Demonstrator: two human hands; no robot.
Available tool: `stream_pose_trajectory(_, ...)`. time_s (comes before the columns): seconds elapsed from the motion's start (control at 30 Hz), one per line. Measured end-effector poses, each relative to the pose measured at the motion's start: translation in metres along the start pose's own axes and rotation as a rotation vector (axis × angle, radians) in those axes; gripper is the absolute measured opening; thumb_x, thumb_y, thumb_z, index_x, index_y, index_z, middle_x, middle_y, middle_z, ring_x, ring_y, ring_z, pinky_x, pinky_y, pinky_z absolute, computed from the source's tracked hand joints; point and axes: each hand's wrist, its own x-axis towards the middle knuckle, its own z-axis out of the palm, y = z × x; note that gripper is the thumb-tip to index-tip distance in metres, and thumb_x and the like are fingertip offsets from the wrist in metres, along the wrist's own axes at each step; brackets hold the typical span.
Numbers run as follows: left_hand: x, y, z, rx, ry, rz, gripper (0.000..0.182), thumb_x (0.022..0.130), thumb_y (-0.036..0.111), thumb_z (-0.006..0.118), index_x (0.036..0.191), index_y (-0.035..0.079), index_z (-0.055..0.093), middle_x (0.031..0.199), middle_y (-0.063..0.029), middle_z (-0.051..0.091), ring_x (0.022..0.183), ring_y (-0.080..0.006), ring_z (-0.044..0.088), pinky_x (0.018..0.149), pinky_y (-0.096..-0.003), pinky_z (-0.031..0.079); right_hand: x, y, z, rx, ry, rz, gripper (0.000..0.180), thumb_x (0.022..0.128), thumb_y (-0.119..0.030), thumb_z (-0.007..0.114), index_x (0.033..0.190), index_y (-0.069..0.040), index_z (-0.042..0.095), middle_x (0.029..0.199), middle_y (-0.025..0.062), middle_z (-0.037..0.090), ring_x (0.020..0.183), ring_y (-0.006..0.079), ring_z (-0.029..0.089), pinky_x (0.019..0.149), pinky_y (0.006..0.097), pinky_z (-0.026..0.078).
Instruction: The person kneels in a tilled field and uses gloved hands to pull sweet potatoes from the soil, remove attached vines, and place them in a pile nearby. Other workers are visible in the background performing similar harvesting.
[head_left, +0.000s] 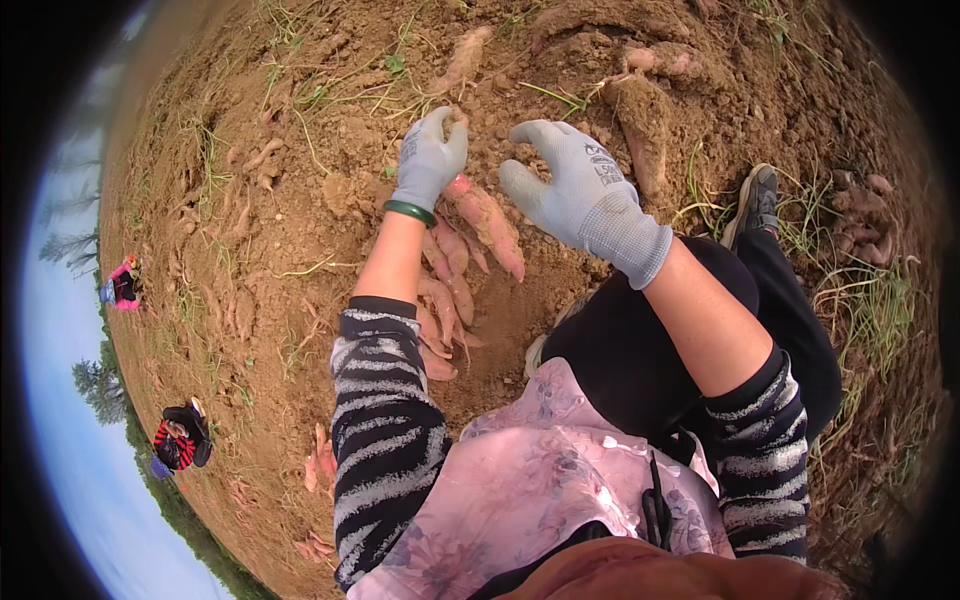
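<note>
My left hand (433, 154), in a grey glove with a green bangle at the wrist, is curled above the soil. A small brownish bit shows at its fingertips; whether it grips that is unclear. Just below this hand lies a large pink sweet potato (487, 225), crusted with soil, its upper end beside the glove. My right hand (559, 169), gloved alike, hovers to the right with thumb and fingers apart and nothing between them. A pile of several sweet potatoes (450, 292) rests by my left forearm, partly hidden by it.
Soil-covered sweet potatoes (641, 135) lie ahead to the right, another (465, 58) straight ahead. Cut vines (870, 315) and a heap of roots (862, 217) are at far right. My shoe (754, 199) is planted nearby. Two people (180, 439) are farther off at left.
</note>
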Motion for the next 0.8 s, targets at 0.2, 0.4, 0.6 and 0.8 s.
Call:
stream_pose_trajectory(0.2,0.135,0.009,0.049,-0.235,-0.191,-0.228,0.09,0.086,0.039,0.077,0.157,0.002,0.037,0.147,-0.0247,0.055,0.128,-0.036,0.06,0.109,-0.0433,0.047,0.001,0.064,-0.1,-0.267,0.371,-0.105,0.04,0.094,-0.022,0.071,0.127,-0.001,0.064,0.12,0.0189,0.068,0.113,0.0352,0.066,0.098,0.0425,0.051)
stream_pose_trajectory(0.4,0.229,-0.019,0.101,0.006,-0.169,-0.34,0.122,0.07,0.046,0.091,0.164,0.008,0.023,0.164,-0.0228,0.034,0.149,-0.0373,0.039,0.122,-0.0459,0.036,-0.016,0.143,-0.128,-0.113,0.389,0.299,0.036,0.098,-0.019,0.066,0.131,-0.003,0.065,0.12,0.0143,0.07,0.114,0.0246,0.067,0.1,0.0375,0.051)
stream_pose_trajectory(0.6,0.261,-0.033,0.134,0.003,-0.227,-0.433,0.126,0.068,0.042,0.092,0.164,0.009,0.017,0.16,-0.0218,0.038,0.145,-0.0374,0.043,0.119,-0.0481,0.04,-0.011,0.175,-0.128,-0.138,0.3,0.336,0.034,0.099,-0.016,0.066,0.129,-0.002,0.066,0.116,0.0132,0.071,0.108,0.0215,0.068,0.096,0.0347,0.052)
stream_pose_trajectory(0.8,0.238,-0.002,0.12,0.519,-0.248,-0.387,0.097,0.075,0.064,0.08,0.15,0.012,0.049,0.152,-0.0156,0.047,0.142,-0.0322,0.047,0.114,-0.0451,0.044,-0.02,0.19,-0.121,-0.103,0.211,0.309,0.029,0.097,-0.011,0.066,0.125,-0.001,0.066,0.111,0.0129,0.071,0.105,0.0217,0.068,0.093,0.0329,0.052)
